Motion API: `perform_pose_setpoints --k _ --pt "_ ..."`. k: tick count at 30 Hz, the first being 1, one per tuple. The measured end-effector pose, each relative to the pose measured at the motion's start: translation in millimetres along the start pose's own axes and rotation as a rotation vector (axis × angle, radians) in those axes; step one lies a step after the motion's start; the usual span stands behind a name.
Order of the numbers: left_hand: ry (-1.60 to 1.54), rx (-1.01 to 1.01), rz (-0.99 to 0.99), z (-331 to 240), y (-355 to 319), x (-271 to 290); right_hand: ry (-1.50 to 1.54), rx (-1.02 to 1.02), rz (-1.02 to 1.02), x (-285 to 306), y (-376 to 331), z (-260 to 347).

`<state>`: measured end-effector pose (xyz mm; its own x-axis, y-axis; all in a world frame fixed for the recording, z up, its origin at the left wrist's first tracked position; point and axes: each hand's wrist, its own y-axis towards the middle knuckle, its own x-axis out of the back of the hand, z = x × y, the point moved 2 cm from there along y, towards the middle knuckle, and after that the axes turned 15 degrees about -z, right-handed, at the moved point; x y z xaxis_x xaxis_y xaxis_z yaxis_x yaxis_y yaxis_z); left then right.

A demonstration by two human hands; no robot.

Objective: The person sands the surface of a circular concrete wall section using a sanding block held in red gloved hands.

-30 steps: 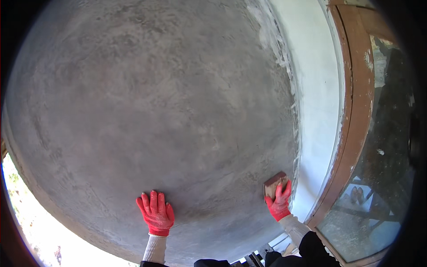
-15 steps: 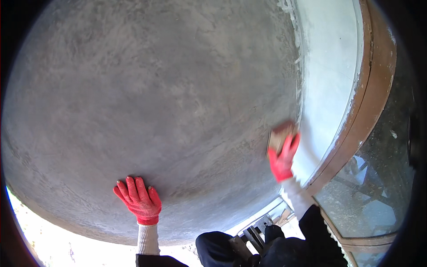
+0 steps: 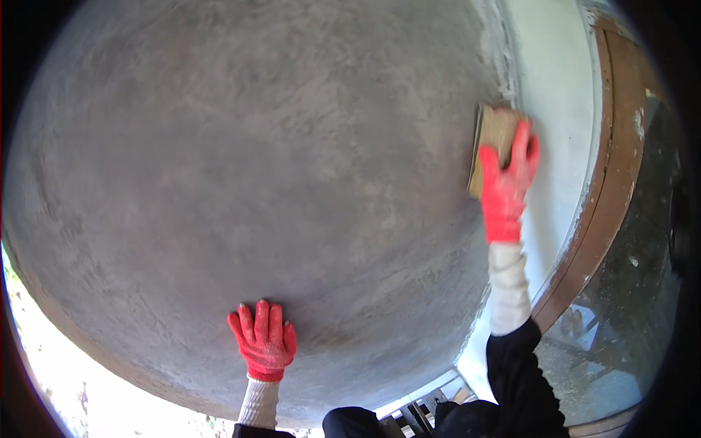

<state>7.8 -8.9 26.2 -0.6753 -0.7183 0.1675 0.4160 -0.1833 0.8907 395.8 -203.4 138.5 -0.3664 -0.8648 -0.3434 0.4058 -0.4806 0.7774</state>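
Head view: right hand (image 3: 505, 191) pinches tan block (image 3: 498, 130) at 2 o'clock, likely light, stiff, best side-gripped; left hand (image 3: 266, 349) spread-fingered.

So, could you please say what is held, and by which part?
The red-gloved right hand grips a tan rectangular block by its right side; the red-gloved left hand holds nothing.

Can see a brown frame (image 3: 626, 131) with pale scuffs, plus a white wall strip (image 3: 558, 87) along its left side and a dark glass pane (image 3: 657, 219) to its right, with pale reflections (image 3: 615, 394) low down. Left of the frame's lower part, can make out dark bars (image 3: 418, 417); much farther left, a glaring outdoor area (image 3: 62, 372).
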Motion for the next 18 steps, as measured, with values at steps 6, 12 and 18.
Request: perform_pose_setpoints --k 6,12,18 --pt "-0.114 0.019 -0.05 -0.3 16.8 -6.4 0.374 0.303 0.65 84.4 -304.9 40.4" --pt "-0.146 0.018 -0.133 44.9 2.1 18.0 0.057 0.198 0.525 81.9 -271.0 17.6" --pt "-0.025 0.08 -0.051 48.4 19.1 21.5 -0.152 -0.461 0.262 70.8 -157.0 -10.2"
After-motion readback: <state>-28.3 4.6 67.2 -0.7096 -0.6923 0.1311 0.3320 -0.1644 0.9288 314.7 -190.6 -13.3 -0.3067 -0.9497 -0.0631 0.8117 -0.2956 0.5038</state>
